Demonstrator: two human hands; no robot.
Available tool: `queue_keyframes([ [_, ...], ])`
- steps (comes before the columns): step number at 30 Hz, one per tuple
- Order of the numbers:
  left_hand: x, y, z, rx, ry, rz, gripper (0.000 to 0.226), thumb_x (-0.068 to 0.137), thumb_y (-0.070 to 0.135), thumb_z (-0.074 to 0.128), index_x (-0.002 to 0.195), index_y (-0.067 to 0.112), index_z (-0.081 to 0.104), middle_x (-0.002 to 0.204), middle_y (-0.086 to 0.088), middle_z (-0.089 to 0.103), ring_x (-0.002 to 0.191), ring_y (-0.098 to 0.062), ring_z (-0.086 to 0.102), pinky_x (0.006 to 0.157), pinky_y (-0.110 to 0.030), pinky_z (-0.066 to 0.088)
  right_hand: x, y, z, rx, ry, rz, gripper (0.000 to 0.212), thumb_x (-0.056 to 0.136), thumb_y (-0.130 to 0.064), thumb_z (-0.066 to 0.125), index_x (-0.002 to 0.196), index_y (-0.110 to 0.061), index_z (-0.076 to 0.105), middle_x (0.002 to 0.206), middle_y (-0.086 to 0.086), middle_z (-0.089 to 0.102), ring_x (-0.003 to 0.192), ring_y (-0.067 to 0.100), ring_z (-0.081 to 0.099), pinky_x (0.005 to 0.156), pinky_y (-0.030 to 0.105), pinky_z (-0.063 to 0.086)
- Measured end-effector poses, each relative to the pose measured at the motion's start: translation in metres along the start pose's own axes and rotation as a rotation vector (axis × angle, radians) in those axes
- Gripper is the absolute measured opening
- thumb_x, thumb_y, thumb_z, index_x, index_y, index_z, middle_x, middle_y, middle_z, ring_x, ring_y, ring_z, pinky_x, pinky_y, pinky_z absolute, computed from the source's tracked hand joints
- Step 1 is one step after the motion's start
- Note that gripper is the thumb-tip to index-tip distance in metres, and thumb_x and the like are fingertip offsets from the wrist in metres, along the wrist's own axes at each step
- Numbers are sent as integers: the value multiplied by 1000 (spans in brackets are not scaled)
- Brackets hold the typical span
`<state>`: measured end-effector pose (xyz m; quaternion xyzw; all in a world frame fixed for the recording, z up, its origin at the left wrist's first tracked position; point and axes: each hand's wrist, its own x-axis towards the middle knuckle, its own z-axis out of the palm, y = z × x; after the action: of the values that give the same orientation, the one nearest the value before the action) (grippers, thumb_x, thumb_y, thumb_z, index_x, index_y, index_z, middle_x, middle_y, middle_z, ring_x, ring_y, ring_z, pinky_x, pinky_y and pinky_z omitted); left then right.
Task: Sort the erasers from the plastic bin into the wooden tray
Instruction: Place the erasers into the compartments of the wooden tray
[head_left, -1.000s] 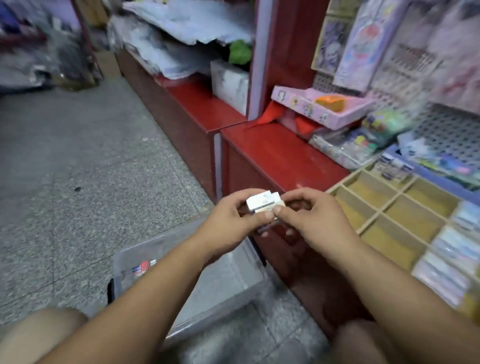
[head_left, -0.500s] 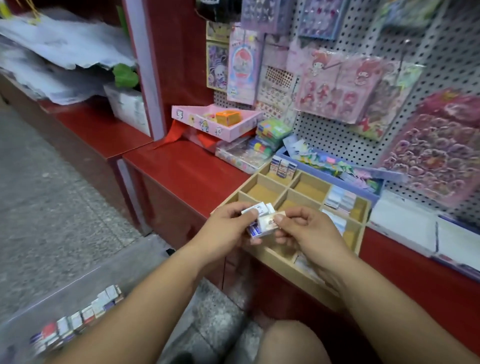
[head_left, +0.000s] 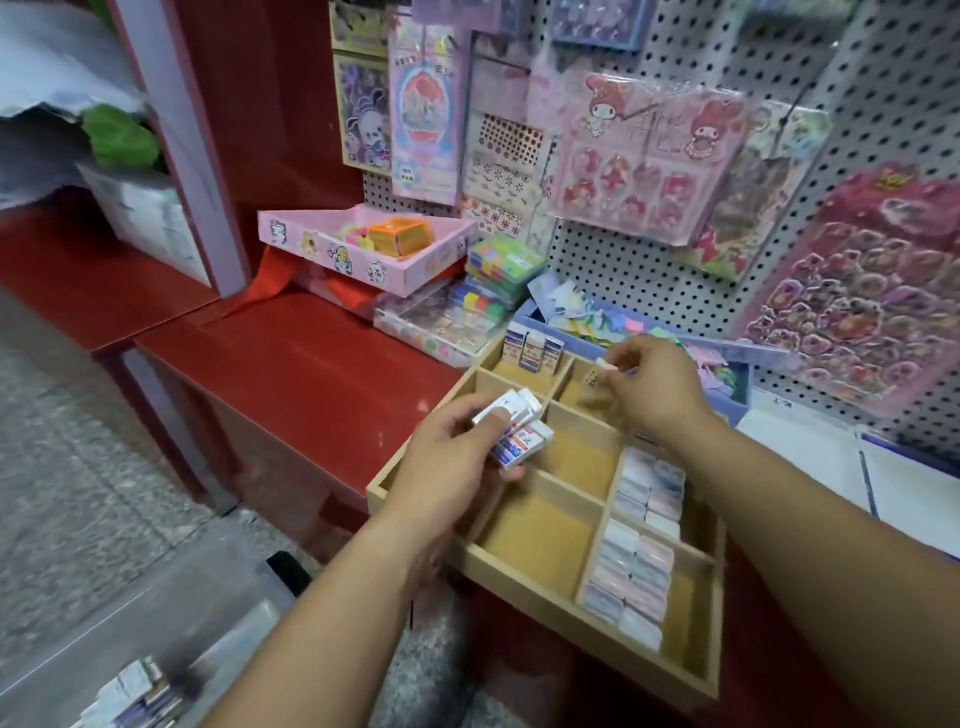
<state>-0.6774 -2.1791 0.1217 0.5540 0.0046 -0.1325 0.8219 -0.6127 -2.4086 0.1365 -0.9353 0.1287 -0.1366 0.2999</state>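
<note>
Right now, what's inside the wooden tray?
The wooden tray holds three upright erasers far left and pastel erasers in two near right compartments; two middle ones are bare. The left hand and its eraser stack cover one compartment; the right hand, pinching a single eraser, partly hides another.

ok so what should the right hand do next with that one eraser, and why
Probably lower it and let go. The right hand pinches a single eraser just above a far compartment of the wooden tray, beside the three standing erasers, while the left hand holds a stack to place after.
</note>
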Motion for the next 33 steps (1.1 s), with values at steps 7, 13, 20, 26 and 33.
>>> queue_keyframes([
  [7, 20, 4, -12, -40, -19, -81, 18, 100, 7, 60, 112, 1, 71, 109, -26, 72, 83, -25, 67, 60, -25, 59, 45, -3, 27, -301, -33, -9, 17, 94, -27, 71, 109, -20, 69, 107, 7, 70, 98, 31, 63, 81, 38, 53],
  [13, 29, 1, -13, -41, -37, -82, 18, 98, 9, 63, 112, 1, 71, 111, -28, 70, 86, -26, 68, 61, -23, 61, 47, 0, 37, -471, 28, -93, 20, 92, -28, 69, 111, -22, 68, 108, 9, 73, 100, 34, 65, 84, 41, 53],
  [20, 31, -4, -11, 5, -38, -52, 14, 94, 11, 70, 107, 9, 75, 112, -27, 70, 84, -23, 71, 66, -26, 62, 24, -11, 18, -176, 27, -55, 28, 96, -45, 63, 110, -21, 66, 89, 0, 69, 87, 25, 65, 71, 33, 48],
  [26, 30, -6, -11, 37, -41, -2, 9, 90, 12, 74, 98, 12, 78, 101, -24, 68, 74, -18, 68, 59, -26, 57, -41, -46, -4, 418, -494, -121, 12, 97, -30, 66, 99, -22, 74, 82, -1, 71, 71, 11, 66, 68, 28, 53],
  [33, 27, -9, -11, 81, -78, -12, 27, 84, 13, 79, 110, 8, 73, 101, -17, 67, 73, -15, 69, 63, -25, 58, -56, -35, 6, 532, -449, -59, 8, 93, -17, 72, 102, -17, 72, 100, 18, 72, 80, 21, 66, 74, 38, 54],
])
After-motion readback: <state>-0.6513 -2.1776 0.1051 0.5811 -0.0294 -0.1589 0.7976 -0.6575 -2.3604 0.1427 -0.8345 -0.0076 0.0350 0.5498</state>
